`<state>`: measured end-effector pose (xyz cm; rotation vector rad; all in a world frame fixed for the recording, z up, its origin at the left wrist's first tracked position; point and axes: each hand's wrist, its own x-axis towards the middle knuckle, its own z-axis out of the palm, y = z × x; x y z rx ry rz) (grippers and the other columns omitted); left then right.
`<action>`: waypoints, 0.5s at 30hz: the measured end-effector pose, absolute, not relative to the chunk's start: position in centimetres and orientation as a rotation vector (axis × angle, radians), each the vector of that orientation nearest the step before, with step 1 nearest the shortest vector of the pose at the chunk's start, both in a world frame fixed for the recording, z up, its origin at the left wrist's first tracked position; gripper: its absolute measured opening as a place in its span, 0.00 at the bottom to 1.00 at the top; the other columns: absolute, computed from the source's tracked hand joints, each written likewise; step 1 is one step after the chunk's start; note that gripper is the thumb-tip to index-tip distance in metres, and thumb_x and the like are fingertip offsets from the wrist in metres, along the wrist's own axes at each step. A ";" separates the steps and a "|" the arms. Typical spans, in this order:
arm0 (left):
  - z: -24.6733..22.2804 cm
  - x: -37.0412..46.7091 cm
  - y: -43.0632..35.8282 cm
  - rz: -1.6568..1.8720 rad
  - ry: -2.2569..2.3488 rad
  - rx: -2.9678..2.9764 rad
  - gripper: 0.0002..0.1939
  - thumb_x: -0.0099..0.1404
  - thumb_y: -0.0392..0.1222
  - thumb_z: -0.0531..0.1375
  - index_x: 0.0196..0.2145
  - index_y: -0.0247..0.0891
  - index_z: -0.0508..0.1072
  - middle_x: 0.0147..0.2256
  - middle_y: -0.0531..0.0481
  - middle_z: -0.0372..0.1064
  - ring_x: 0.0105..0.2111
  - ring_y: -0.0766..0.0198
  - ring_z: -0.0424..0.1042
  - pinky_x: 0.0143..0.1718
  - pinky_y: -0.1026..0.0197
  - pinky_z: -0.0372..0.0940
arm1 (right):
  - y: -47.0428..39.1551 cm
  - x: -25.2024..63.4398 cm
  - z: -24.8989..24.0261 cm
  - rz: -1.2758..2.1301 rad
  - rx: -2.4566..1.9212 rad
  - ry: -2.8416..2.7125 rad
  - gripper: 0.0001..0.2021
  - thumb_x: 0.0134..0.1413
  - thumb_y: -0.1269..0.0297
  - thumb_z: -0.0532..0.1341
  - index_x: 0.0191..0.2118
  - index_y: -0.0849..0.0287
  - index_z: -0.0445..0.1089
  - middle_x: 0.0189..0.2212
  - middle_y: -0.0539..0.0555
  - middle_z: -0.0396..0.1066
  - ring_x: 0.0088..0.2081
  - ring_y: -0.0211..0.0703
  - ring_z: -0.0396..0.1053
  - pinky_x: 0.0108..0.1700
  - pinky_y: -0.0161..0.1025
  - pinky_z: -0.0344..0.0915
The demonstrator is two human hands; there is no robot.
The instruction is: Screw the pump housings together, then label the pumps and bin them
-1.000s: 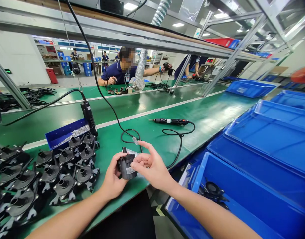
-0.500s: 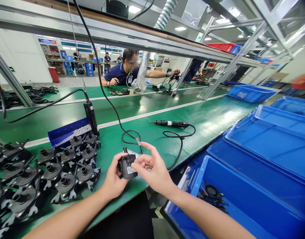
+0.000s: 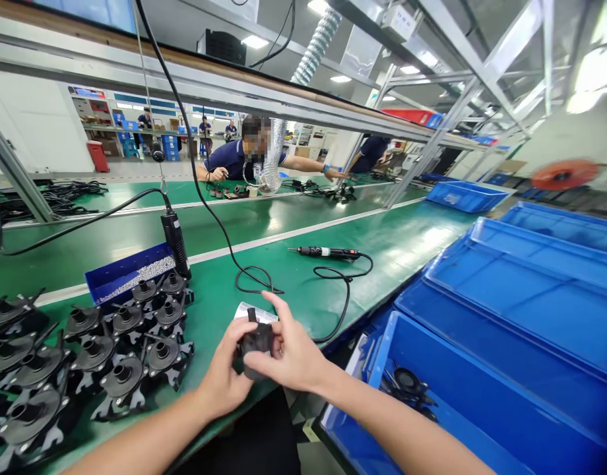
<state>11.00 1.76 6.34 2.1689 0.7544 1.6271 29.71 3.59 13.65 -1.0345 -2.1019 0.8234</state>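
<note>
Holding a black part (image 3: 257, 340) in both hands (image 3: 225, 375) (image 3: 297, 356).

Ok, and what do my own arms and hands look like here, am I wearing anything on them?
Nothing that shows. Your left hand and right hand are both ungloved, with no ring or watch visible. Both forearms are bare as far as the picture shows them, with no sleeve in view and no visible markings.
</note>
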 end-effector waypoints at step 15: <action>5.9 12.0 0.8 0.871 1.249 2.268 0.31 0.68 0.44 0.66 0.66 0.42 0.66 0.66 0.44 0.61 0.67 0.54 0.62 0.71 0.47 0.63 | -2.4 51.6 7.5 0.075 -2.511 -2.203 0.47 0.61 0.55 0.55 0.80 0.68 0.38 0.39 0.64 0.76 0.44 0.63 0.78 0.50 0.58 0.71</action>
